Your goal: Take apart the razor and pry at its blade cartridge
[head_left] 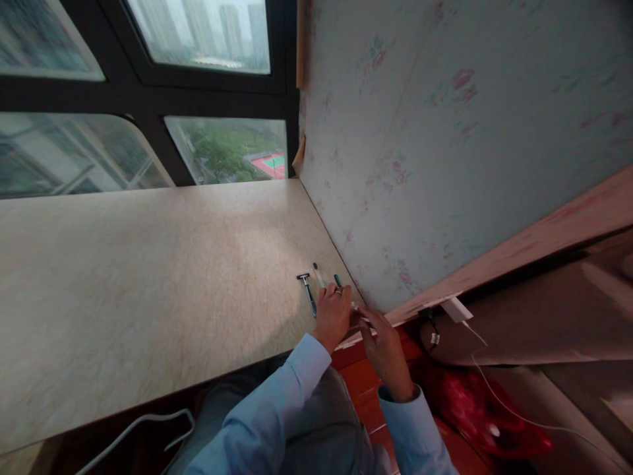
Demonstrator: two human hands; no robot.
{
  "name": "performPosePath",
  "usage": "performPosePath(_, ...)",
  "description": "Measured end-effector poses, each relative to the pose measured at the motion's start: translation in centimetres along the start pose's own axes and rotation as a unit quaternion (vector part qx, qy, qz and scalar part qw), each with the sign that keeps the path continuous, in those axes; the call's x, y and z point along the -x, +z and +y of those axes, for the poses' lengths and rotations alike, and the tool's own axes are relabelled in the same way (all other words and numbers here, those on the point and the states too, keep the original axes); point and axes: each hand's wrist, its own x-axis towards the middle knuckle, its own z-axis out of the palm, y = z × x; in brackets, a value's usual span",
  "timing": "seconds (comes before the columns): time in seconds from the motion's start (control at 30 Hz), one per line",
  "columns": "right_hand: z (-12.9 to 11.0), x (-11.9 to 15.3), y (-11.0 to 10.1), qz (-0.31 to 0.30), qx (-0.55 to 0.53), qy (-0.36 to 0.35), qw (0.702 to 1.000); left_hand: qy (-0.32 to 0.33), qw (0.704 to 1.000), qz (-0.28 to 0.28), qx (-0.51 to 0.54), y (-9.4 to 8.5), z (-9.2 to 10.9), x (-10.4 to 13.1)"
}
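Note:
At the right end of the pale sill, a razor (309,293) lies just left of my left hand (334,315). Past that hand's fingers, a thin white stick with a dark tip (319,275) and a small green item (337,280) rest on the surface. My left hand wears a ring and has its fingers bent down near the corner. My right hand (384,346) is beside it, fingers pinched together. Between the two hands is something small and clear, too small to make out, which both seem to touch.
The sill (148,277) runs left below a dark-framed window (143,95). A flowered wall (420,152) rises on the right. A white charger (456,309) with a cable sits beyond the right hand, above a red bag (469,402). A white tube (133,429) is at lower left.

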Motion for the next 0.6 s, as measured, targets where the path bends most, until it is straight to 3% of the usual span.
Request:
performPosePath(0.17,-1.8,-0.4,-0.4,0.027,-0.029,0.021,0.999,-0.027,0.995,0.082,0.053,-2.2,-1.3,2.8)
performPosePath(0.3,-4.6,-1.3,0.6,0.000,-0.063,0.022,0.998,-0.044,0.980,0.170,0.099,-4.8,-6.0,6.6)
performPosePath(0.47,-8.2,-1.8,5.1,-0.122,-0.157,0.007,0.980,-0.198,0.951,0.220,0.088,-8.0,-13.6,11.3)
performPosePath(0.6,-10.5,-2.0,10.0,-0.218,-0.244,-0.018,0.945,-0.265,0.928,0.252,0.072,-9.9,-17.7,14.8)
